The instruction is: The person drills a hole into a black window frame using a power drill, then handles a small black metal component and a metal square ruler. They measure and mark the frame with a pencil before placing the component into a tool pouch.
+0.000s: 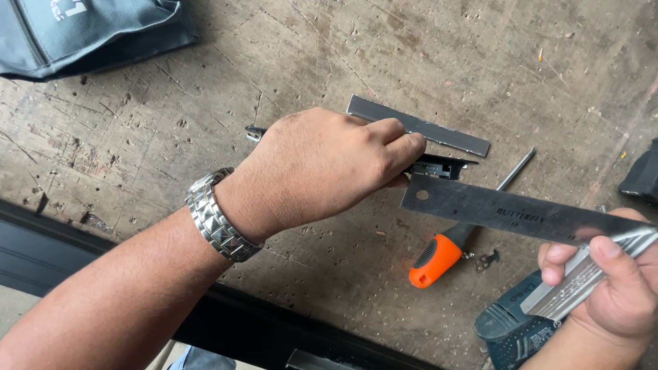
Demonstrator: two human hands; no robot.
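Ruler (507,214), steel, is pinched at its near end by the right hand (610,291), thumb on top, together with a ridged silver metal piece (582,284) (both in the same grip, it looks like). Its far end with the hole sits just beside the left hand's fingertips. Left hand (322,168) is curled narrow, knuckles up, pressing or pinching a small black part (439,166) on the worn wooden bench (171,137); how the fingers hold it underneath I cannot tell.

Step in hand, as I judge it: lining the ruler up against the black part to measure or mark it. Next move would call for laying the ruler's edge flat and square to the part, with the left hand keeping the part from sliding.

Counts:
- ruler: one
- flat grey metal strip (421,127), beyond the left hand: one
- screwdriver (452,243) with orange handle, under the ruler: one
- small dark bracket (487,260) by the handle: one
- wristwatch (221,216), metal band, left wrist: one
- dark bag (82,34), top left corner: one
- dark green tool (510,329) under the right hand: one, partly hidden
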